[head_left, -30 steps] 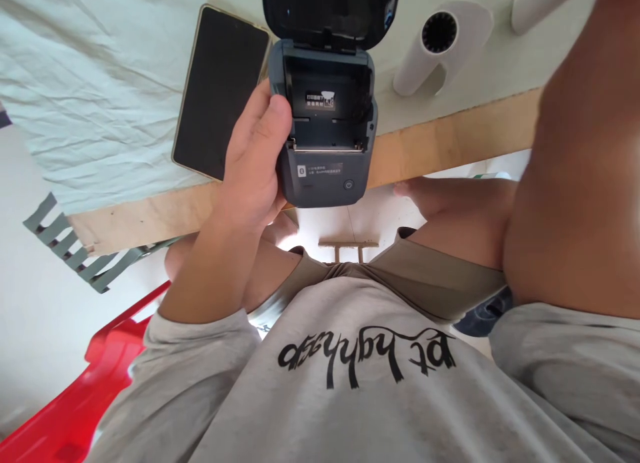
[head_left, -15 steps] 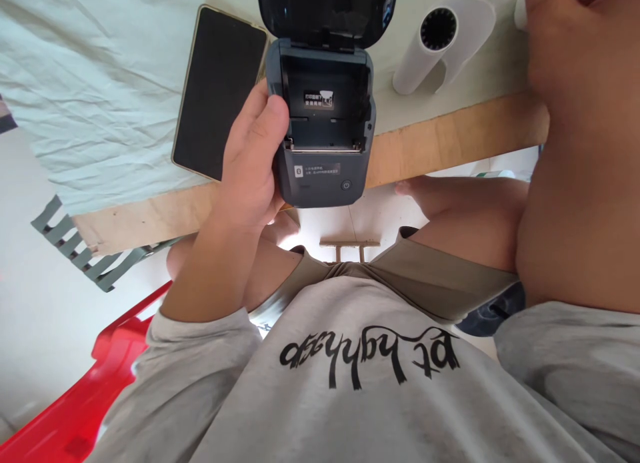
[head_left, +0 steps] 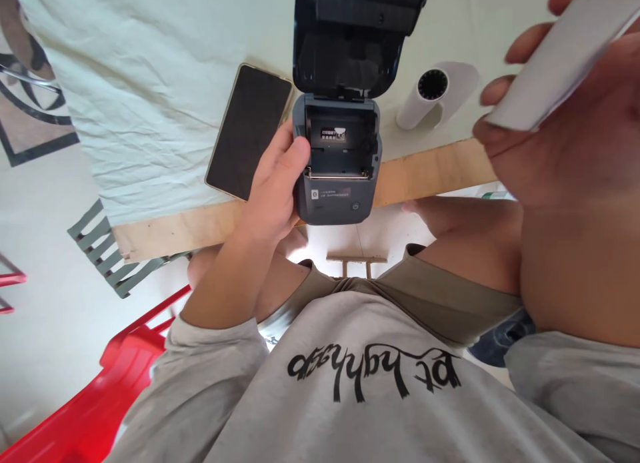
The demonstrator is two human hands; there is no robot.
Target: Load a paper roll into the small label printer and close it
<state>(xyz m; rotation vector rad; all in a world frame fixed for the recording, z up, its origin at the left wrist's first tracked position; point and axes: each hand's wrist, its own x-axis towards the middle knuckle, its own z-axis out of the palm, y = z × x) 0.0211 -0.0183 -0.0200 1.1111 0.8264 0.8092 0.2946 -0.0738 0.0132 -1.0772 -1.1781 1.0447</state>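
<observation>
One printer (head_left: 335, 211): twelve o'clock, lid up, fingers of our left hand (head_left: 277, 183) clamped on it!
White roll (head_left: 565, 63): two o'clock, our right hand (head_left: 565, 156) has fingers curled around it!
Second roll (head_left: 411, 111): one o'clock.

In the middle of the frame, the hollow of the printer (head_left: 339, 159) could be reached from the camera's side. Above it, the way was blocked by the raised lid (head_left: 345, 59), and at its left by the left hand (head_left: 277, 176) and the phone (head_left: 249, 129). Only small gaps were left on either side of the white roll (head_left: 415, 109), towards the printer and the right hand (head_left: 565, 153). Wide room was left on the cloth (head_left: 150, 63), upper left.
</observation>
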